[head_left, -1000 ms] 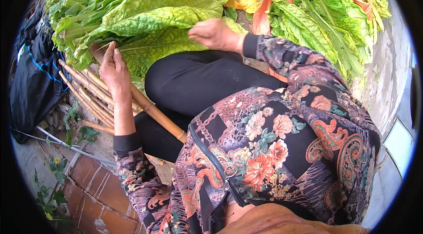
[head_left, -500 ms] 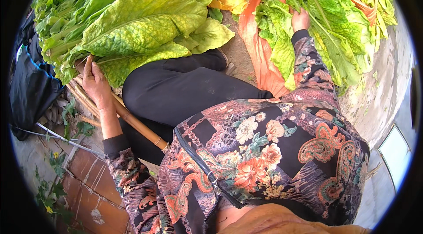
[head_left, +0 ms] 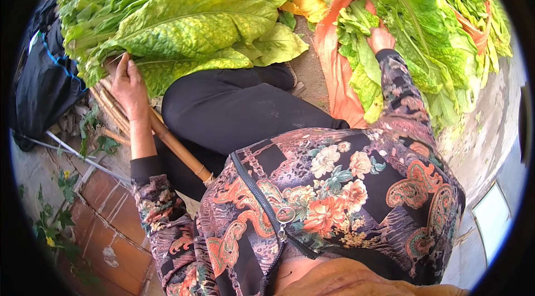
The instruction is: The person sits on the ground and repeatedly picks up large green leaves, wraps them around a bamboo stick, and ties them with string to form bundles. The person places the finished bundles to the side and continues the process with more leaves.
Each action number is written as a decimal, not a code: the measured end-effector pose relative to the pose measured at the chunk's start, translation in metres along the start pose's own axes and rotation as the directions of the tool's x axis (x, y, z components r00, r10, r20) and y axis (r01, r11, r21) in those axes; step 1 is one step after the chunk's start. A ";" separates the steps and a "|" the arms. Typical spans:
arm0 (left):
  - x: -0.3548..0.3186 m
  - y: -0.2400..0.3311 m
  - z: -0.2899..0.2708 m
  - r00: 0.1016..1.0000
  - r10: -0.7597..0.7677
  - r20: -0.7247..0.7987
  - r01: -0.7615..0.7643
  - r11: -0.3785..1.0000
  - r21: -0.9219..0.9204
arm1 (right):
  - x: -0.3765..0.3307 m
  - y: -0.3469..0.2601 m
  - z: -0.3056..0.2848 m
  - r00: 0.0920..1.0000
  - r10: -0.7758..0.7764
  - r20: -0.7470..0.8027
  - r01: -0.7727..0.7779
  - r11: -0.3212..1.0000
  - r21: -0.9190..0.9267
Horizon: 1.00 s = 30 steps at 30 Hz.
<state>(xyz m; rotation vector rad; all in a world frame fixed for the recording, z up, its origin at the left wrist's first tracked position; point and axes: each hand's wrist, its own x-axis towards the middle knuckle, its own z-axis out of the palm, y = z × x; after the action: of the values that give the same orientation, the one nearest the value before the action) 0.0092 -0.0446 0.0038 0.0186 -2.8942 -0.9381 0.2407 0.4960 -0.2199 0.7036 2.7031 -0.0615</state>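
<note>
Right hand [head_left: 381, 38] has reached further into the leaf pile [head_left: 423, 34] at 1 o'clock; finger state indeterminate. Left hand [head_left: 129, 87], at 9 o'clock, fingers narrow, holds leaf stems [head_left: 114, 62] over bamboo sticks [head_left: 173, 145].

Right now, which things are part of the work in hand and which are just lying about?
In hand:
- left hand on the bamboo sticks, by the stems of the big yellow-green leaves
- right hand in the green leaf pile on the orange cloth

Lying about:
- black bag
- small weeds
- red bricks
</note>
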 end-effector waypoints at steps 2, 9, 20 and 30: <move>0.001 -0.010 0.004 0.976 0.202 -0.081 -0.201 0.979 0.012 | -0.005 -0.019 -0.027 0.977 -0.164 -0.138 0.168 0.986 0.020; -0.047 0.044 0.006 0.932 0.333 0.145 -0.354 0.922 0.159 | 0.011 -0.252 -0.207 0.676 -0.440 -0.590 0.672 0.698 0.249; 0.057 -0.017 -0.086 0.998 0.009 0.063 -0.017 0.992 0.128 | -0.006 -0.443 -0.239 0.113 -0.830 -0.546 0.982 0.009 0.189; -0.009 -0.045 -0.041 0.859 -0.071 0.507 -0.164 0.900 0.405 | -0.012 -0.398 -0.203 0.180 -0.302 -0.936 0.971 -0.100 0.219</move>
<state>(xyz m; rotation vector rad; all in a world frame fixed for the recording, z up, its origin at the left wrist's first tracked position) 0.0215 -0.1050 0.0096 -0.3185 -3.5153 -0.2809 -0.0053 0.1675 -0.0425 -1.1675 3.0442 -2.0735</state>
